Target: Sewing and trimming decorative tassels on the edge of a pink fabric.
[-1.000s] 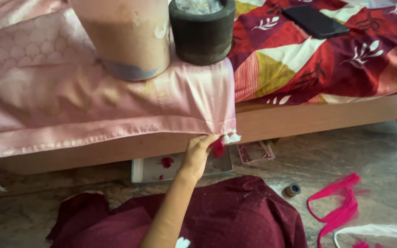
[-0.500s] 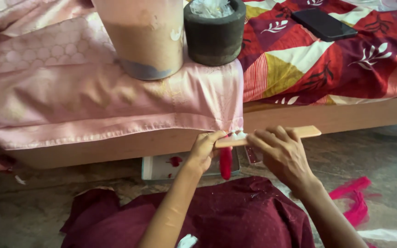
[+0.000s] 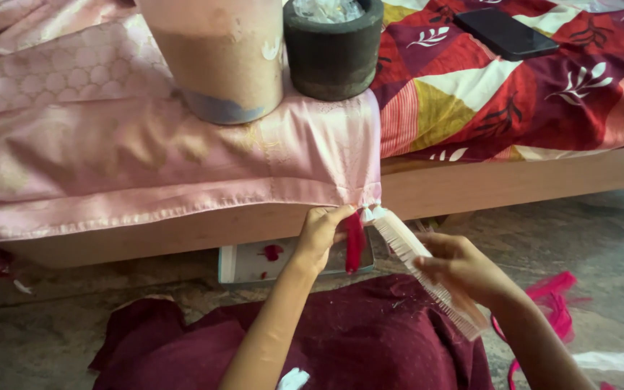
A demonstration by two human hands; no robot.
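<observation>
Pinching red tassel [image 3: 354,241], left hand [image 3: 319,235]; right hand [image 3: 464,269] grips white comb [image 3: 427,274].

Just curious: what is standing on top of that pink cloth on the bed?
On the pink cloth stand a large tan container and a dark round pot holding something pale and crinkly. The bed surface beneath the cloth is covered.

Dark rectangular phone screen [image 3: 505,32] lying on the patterned bedspread [image 3: 543,94]

Wooden bed [image 3: 514,189] carries a pink cloth [image 3: 110,166] weighted by a tan vessel [image 3: 218,58] and a dark stone mortar [image 3: 334,50], beside a patterned red bedsheet [image 3: 543,101] bearing a black phone [image 3: 505,32]
</observation>
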